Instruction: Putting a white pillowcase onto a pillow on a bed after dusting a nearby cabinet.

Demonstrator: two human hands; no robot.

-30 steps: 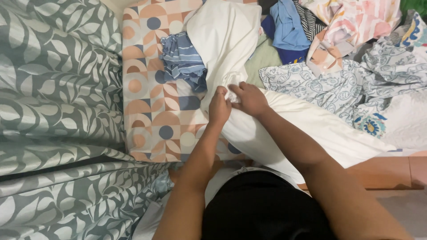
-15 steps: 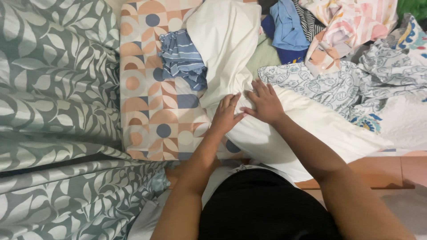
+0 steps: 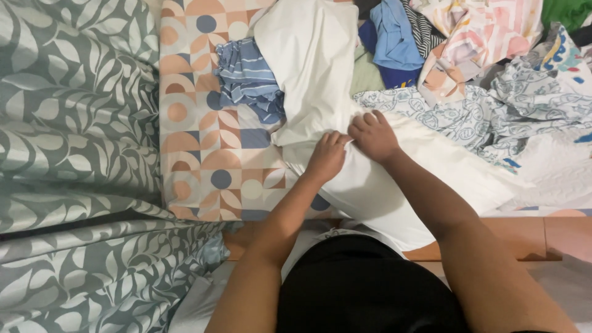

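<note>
A large white cloth (image 3: 320, 68) lies across the bed, running from the top middle down toward me. My left hand (image 3: 327, 157) and my right hand (image 3: 373, 135) sit side by side on its middle. Both have their fingers curled and pinch the white fabric where it bunches between them. A crumpled blue striped garment (image 3: 246, 77) lies just left of the white cloth, on the patterned sheet.
A geometric orange, blue and cream sheet (image 3: 203, 154) covers the bed. A grey-green leaf-print cover (image 3: 68, 123) fills the left side. Several loose garments (image 3: 468, 55) are heaped at the top right. A brown bed edge (image 3: 524, 231) runs along the near right.
Both hands spread flat on the white cloth half a second ago. Now they have closed on the fabric again, slightly farther up the bed.
</note>
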